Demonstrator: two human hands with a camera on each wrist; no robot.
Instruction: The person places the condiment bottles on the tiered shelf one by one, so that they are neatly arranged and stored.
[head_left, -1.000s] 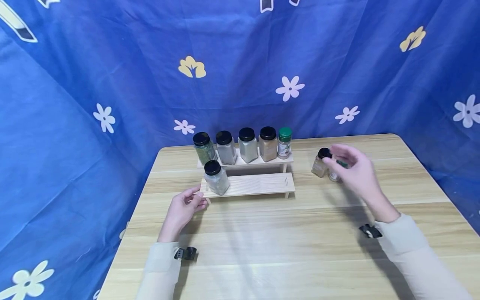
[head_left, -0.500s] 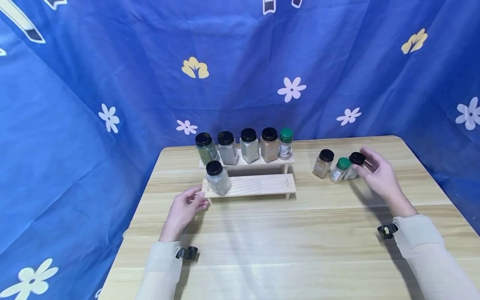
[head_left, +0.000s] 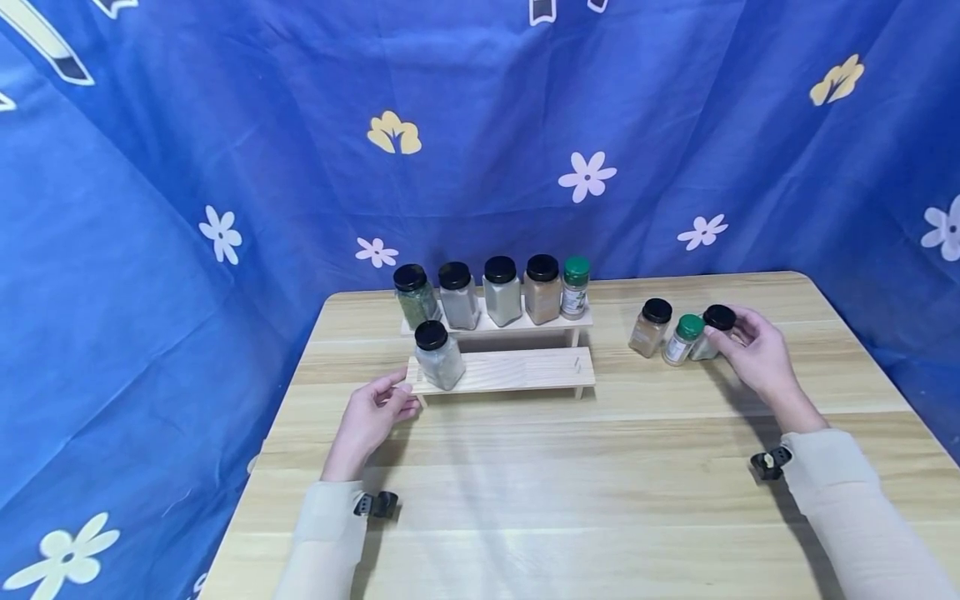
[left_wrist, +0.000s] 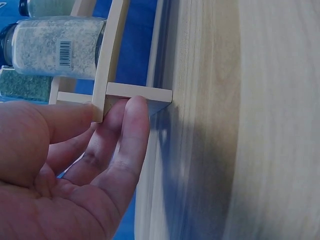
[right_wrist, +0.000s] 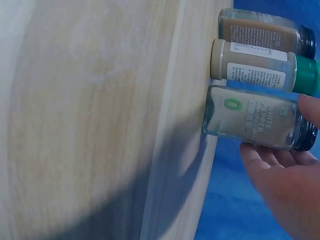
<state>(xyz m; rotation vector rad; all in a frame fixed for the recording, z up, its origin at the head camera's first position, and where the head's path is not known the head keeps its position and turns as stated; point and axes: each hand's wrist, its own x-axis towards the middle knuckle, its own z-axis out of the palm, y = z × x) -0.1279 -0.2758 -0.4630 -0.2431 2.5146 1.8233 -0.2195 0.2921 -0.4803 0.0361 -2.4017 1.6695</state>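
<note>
My left hand holds the left end of the low wooden spice rack. In the left wrist view, the thumb lies on the board's end and the fingers curl beneath it beside the leg. A black-capped jar of pale flakes stands on that lower step. At the right, my right hand grips a white pepper jar near its black cap, thumb on one side and fingers on the other. The jar is upright, with its base at the tabletop. Beside it stand a green-capped shaker and a black-capped brown spice jar.
On the rack's raised back step stand several black-capped jars, with a green-capped shaker at the right end. A blue flowered cloth hangs behind the wooden table.
My right hand has moved right, from over the brown jar and green-capped shaker to the white pepper jar, and its fingers have closed in on it. The left hand stays at the rack.
</note>
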